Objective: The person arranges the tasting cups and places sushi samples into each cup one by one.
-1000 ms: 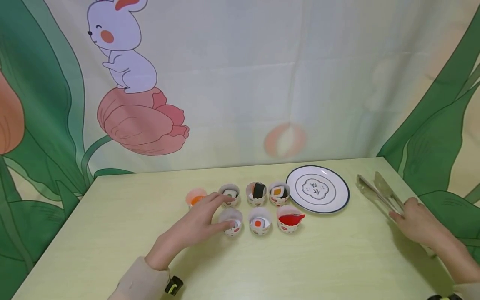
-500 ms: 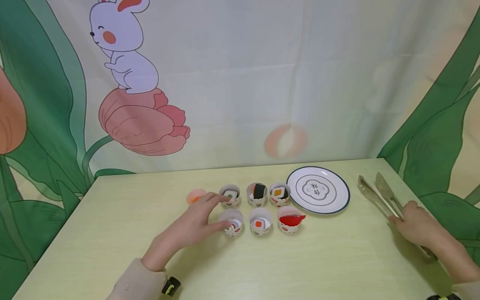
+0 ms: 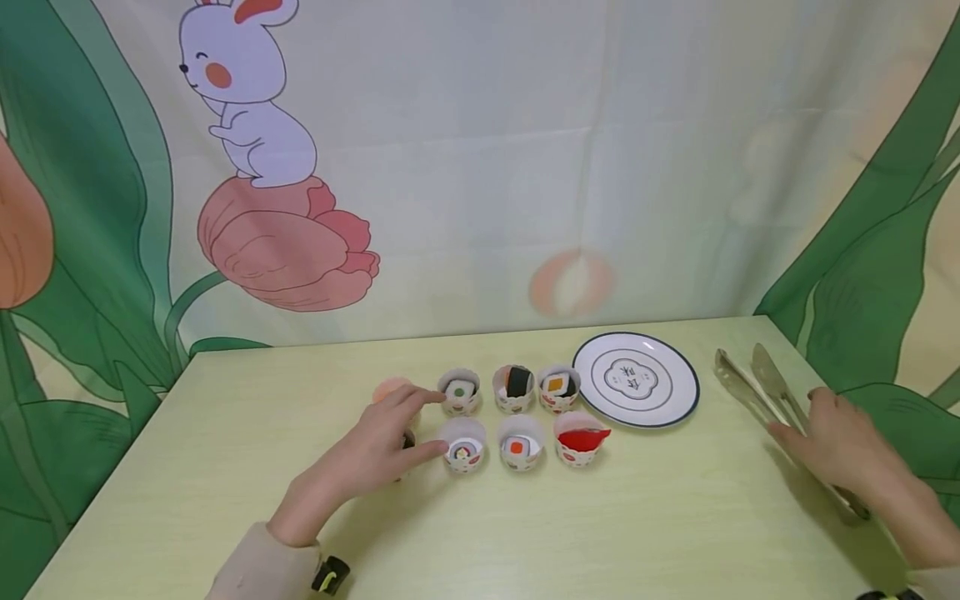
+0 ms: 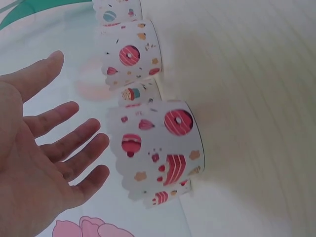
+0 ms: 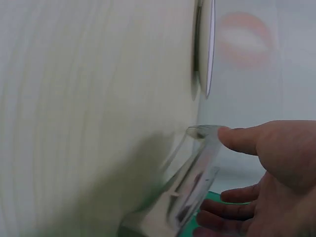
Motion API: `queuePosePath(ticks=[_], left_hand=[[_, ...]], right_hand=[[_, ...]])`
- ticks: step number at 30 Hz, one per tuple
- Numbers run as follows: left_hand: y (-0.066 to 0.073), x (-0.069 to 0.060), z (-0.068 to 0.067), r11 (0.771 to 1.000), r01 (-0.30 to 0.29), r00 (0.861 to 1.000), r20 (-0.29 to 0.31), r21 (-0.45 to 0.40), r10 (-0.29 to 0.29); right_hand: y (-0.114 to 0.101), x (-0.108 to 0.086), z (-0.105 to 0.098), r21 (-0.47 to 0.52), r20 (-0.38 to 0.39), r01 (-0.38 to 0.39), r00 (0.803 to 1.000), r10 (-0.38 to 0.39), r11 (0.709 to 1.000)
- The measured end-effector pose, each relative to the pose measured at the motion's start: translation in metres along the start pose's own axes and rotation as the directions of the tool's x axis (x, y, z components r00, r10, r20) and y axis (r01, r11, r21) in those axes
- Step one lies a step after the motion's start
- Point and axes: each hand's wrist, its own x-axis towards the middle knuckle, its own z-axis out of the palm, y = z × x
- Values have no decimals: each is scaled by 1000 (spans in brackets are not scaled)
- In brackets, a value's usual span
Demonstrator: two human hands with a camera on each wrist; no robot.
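Over the left end of two rows of printed paper cups, my left hand (image 3: 375,450) has its fingers spread and holds nothing. Its fingertips are near a cup (image 3: 463,432) with a round sushi-like piece (image 3: 462,452) and a cup (image 3: 457,409) behind it. Part of an orange-pink cup (image 3: 389,388) and a dark piece (image 3: 408,439) show past the hand. At the right, my right hand (image 3: 843,437) hovers at metal tongs (image 3: 770,375), which lie spread apart. In the right wrist view its fingers are loosely extended; whether the thumb touches the tongs (image 5: 190,185) is unclear.
Further cups hold an orange-dotted piece (image 3: 517,447), a black-wrapped piece (image 3: 518,382), a yellow-topped piece (image 3: 555,384) and something red (image 3: 582,440). A white plate (image 3: 596,375) with a dark blue rim sits behind them. A printed cloth (image 3: 465,208) hangs at the back.
My left hand has drawn back leftward from the cups, uncovering the round piece and the green-dotted one. My right hand has loosened from the tongs and shifted slightly; the tongs lie nearly unchanged.
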Motion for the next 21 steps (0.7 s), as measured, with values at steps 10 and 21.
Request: queuePosePath(ticks=[10, 21], left_hand=[[-5, -10, -9, 996, 19, 999, -38, 83, -16], [-12, -23, -18, 986, 34, 997, -77, 165, -21]], right_hand=[[-37, -1, -7, 3, -97, 145, 985, -144, 989], [-67, -9, 1, -29, -178, 320, 931, -320, 947]])
